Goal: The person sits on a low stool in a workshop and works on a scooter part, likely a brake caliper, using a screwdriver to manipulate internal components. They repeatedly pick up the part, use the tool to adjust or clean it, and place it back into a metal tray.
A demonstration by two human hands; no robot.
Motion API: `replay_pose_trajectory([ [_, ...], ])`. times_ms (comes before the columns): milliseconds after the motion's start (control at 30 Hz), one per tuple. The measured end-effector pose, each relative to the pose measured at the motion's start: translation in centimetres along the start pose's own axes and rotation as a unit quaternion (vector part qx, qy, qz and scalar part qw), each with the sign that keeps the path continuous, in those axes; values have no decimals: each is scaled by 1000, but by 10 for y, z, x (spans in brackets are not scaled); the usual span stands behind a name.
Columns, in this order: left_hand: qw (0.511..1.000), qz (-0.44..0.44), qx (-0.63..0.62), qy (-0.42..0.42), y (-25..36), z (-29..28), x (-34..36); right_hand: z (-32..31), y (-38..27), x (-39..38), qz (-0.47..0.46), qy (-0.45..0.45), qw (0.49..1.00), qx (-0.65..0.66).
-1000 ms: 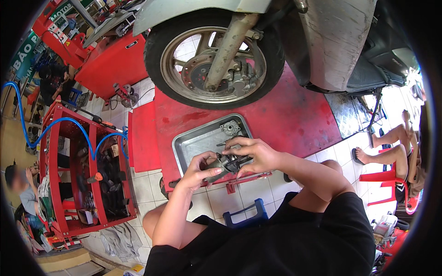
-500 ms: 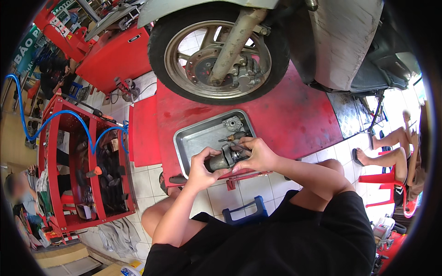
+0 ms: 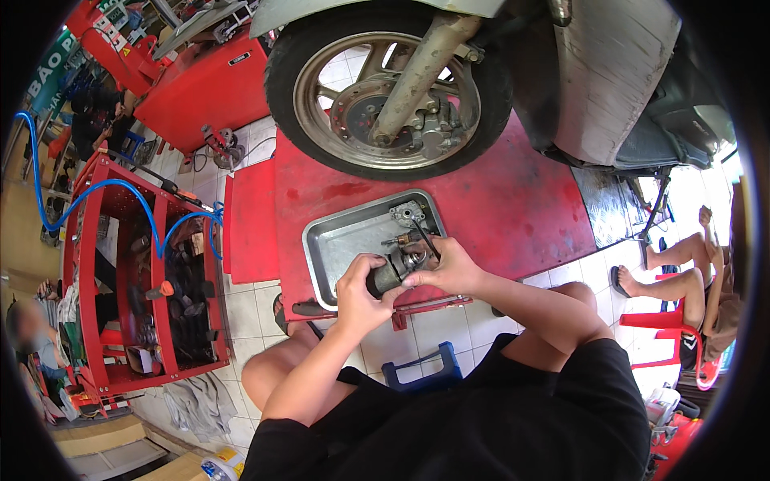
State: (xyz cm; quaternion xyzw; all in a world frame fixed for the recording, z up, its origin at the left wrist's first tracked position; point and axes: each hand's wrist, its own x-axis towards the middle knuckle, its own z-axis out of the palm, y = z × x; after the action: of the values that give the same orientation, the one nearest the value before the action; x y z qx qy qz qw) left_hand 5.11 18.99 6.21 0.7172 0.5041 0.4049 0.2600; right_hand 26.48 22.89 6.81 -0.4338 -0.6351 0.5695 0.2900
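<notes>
My left hand (image 3: 361, 293) is wrapped round a dark grey cylindrical metal part (image 3: 388, 275) with a shiny, narrower end facing right. That end sits by the fingers of my right hand (image 3: 451, 268), whose thumb presses against the part. From the right hand's fingers a thin dark rod (image 3: 420, 228) sticks up and away; its kind is hard to tell. Both hands are over the near edge of a metal tray (image 3: 325, 232). In the tray lie a round cast metal piece (image 3: 407, 214) and a small part with a brass-coloured tip (image 3: 395, 240), partly behind the rod.
The tray rests on a red platform (image 3: 513, 216) under a motorbike's front wheel (image 3: 281, 104). A red tool cart (image 3: 92, 280) with a blue hose (image 3: 112, 186) stands left. A blue stool (image 3: 425, 369) is below my hands. Another person's legs (image 3: 654, 289) show at right.
The thin rod has swung from lying across the part to pointing up and away. The cylindrical part is tilted more, with its shiny end turned farther away.
</notes>
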Motion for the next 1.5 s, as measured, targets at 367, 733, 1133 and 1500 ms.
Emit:
replay_pose_trajectory([
  [367, 841, -328, -357, -241, -26, -30, 2, 0, 9, -10, -272, -62, 941, -192],
  [733, 901, -257, -230, -263, -15, -27, -1, 1, 10, -11, -207, -79, 957, -186],
  [1133, 876, -278, -270, -286, -10, -37, 10, 1, 8, -14, -294, -54, 927, -227],
  [1500, 884, -242, -309, -255, -25, -31, 5, 6, 4, -11, -307, -33, 930, -199],
])
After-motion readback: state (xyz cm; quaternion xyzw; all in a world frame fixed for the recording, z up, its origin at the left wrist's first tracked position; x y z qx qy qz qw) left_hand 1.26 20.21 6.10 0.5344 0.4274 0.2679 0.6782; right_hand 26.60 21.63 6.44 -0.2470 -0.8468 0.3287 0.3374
